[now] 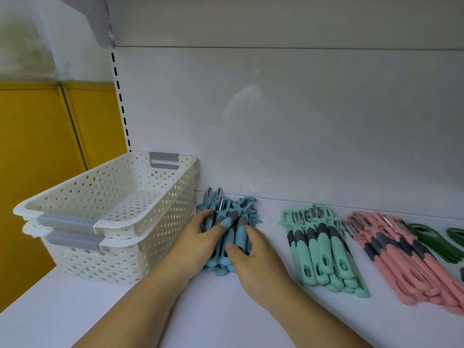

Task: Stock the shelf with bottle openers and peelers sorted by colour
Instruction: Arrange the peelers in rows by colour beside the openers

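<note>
A pile of blue peelers point(227, 212) with grey grips lies on the white shelf point(226, 317), against the back panel. My left hand point(198, 237) grips the pile from its left side, fingers curled over the handles. My right hand point(247, 254) holds the pile from the right, thumb and fingers around the handles. Further right lie a stack of mint-green peelers point(324, 249), then pink peelers point(401, 257), then dark green bottle openers point(437, 244) at the frame's right edge.
Two stacked perforated white baskets point(120, 209) with grey handles stand at the left end of the shelf, touching the blue pile's left. A yellow wall point(45, 151) lies beyond the shelf's left end. An upper shelf bracket point(100, 23) hangs overhead.
</note>
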The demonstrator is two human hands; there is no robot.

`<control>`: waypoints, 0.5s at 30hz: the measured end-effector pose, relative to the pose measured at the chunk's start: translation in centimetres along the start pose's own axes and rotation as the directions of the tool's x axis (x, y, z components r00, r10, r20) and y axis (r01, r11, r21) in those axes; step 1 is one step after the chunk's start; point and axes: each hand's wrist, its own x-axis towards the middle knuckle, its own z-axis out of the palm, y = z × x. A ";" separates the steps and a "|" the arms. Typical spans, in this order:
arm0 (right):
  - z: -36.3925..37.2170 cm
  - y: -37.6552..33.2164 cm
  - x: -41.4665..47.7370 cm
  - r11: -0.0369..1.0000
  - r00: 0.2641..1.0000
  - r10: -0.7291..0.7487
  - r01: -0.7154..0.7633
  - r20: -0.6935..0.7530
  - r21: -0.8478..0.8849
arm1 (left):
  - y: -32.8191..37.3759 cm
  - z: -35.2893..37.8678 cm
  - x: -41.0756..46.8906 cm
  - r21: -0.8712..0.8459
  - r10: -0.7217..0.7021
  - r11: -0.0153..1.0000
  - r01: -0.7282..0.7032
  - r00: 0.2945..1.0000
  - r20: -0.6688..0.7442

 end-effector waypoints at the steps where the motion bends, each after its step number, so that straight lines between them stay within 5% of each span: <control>1: 0.0 -0.1 0.1 1.000 1.000 0.007 -0.007 -0.012 0.020 | 0.1 0.0 0.1 -0.006 0.003 1.000 -0.003 1.000 0.002; 9: 0.3 -0.5 -0.1 0.998 1.000 -0.003 0.005 -0.027 0.065 | 0.2 -1.0 0.2 -0.081 -0.036 0.996 0.050 0.986 0.160; 15: -0.1 -0.5 -0.4 0.984 0.995 -0.097 0.099 0.020 -0.151 | -0.3 -1.3 -0.7 0.139 0.103 0.978 -0.153 0.944 0.315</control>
